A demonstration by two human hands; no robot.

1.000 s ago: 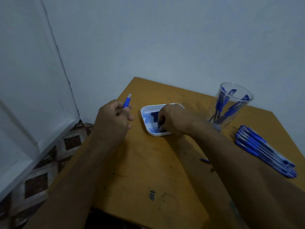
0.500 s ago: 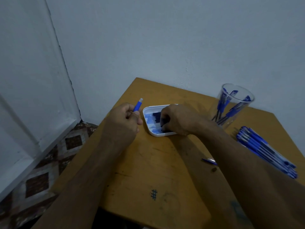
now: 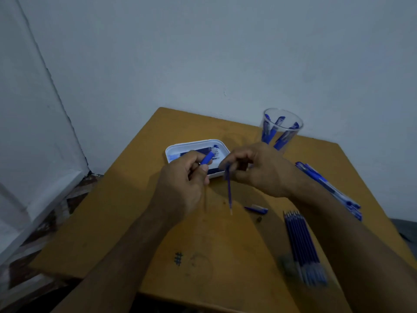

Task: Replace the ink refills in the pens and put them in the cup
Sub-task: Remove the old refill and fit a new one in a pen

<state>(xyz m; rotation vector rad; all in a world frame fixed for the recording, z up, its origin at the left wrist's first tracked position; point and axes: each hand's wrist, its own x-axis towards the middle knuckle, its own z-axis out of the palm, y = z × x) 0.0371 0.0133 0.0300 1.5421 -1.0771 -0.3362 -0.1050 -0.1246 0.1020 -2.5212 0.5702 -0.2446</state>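
Note:
My left hand (image 3: 185, 177) grips a blue pen barrel (image 3: 207, 158) just in front of the white tray (image 3: 194, 144), which holds several refills. My right hand (image 3: 259, 168) pinches the top of a blue ink refill (image 3: 229, 188) that hangs tip down above the table. The two hands are close together but apart. A clear plastic cup (image 3: 282, 129) with several blue pens in it stands at the back right.
A blue pen cap (image 3: 256, 208) and a small dark tip piece (image 3: 259, 219) lie on the wooden table (image 3: 140, 222). A bundle of refills (image 3: 302, 245) lies at the near right, a row of pens (image 3: 329, 188) at the far right. Walls close behind and left.
My right hand has left the tray and come up with a refill in its fingers. My left hand has moved right with the pen barrel. The view now shows the refill bundle.

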